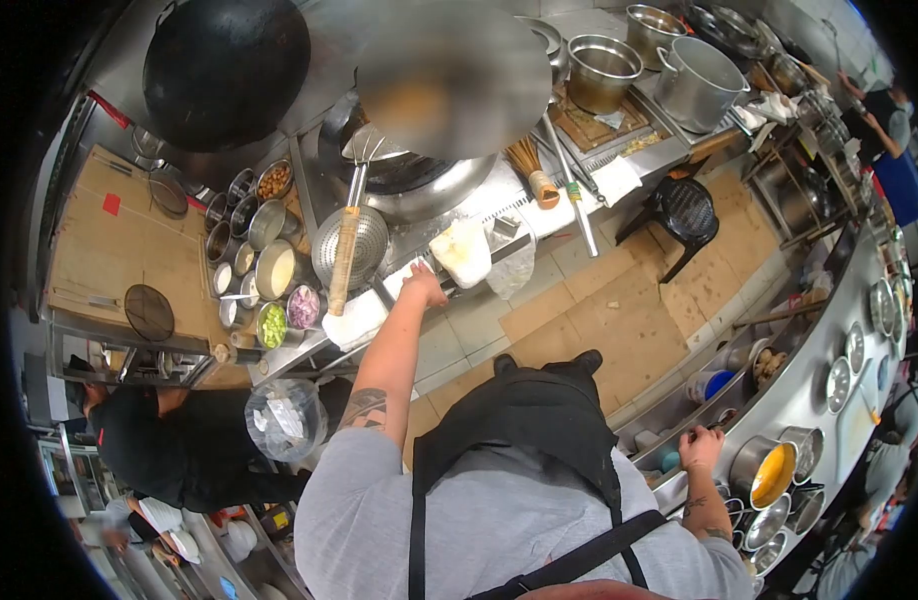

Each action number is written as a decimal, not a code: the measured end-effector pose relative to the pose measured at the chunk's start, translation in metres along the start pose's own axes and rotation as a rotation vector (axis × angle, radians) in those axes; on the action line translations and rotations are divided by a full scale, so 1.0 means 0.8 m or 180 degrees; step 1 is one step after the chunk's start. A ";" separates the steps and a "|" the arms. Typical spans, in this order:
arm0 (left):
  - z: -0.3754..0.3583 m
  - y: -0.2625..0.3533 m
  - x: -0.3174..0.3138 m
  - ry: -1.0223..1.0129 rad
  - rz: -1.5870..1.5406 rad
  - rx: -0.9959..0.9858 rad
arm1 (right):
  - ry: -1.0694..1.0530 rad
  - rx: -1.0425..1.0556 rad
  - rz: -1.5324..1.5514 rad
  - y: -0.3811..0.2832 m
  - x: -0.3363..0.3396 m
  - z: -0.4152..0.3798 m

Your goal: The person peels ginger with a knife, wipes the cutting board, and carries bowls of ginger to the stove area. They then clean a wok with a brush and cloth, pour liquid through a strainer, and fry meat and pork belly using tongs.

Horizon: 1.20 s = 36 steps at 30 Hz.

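My left hand (425, 286) reaches to the stove's front edge, touching beside a white cloth (359, 318), fingers loosely extended. Close by are another folded white cloth (461, 252) and a perforated skimmer (353, 246), with a long wooden-handled wire tool (347, 245) lying across it. Out at my right side, my right hand (701, 448) is closed at the edge of the other counter; what its curled fingers hold, if anything, is too small to make out. A pot of orange-yellow liquid (772, 475) stands near it.
Containers of chopped green vegetable (272, 327) and purple onion (304, 306) stand left of the stove. A big wok (227, 75) is behind them. A black stool (675, 215) stands on the cardboard-covered floor (599, 310). Another person in black (179, 450) is at left.
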<state>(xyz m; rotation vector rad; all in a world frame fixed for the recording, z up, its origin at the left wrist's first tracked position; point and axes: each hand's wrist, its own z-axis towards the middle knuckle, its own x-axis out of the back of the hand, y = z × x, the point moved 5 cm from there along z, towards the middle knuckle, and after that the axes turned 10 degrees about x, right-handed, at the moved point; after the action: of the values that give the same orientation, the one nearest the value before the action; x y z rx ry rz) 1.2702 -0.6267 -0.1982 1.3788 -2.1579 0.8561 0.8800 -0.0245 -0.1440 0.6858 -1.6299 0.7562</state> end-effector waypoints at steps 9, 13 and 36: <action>-0.018 0.000 0.009 -0.0084 -0.0193 0.0069 | -0.0025 -0.0010 0.0002 0.001 -0.002 -0.001; -0.007 0.000 0.002 -0.0039 -0.0167 0.0063 | -0.0014 0.0000 -0.0001 0.005 -0.007 0.000; 0.002 0.000 -0.004 0.0041 -0.0131 0.0068 | -0.0001 -0.0048 0.0024 0.004 -0.005 -0.001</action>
<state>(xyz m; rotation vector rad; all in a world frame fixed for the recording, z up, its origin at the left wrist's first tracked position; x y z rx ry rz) 1.2718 -0.6260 -0.2017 1.4192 -2.1092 0.8727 0.8785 -0.0219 -0.1486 0.6693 -1.6377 0.7487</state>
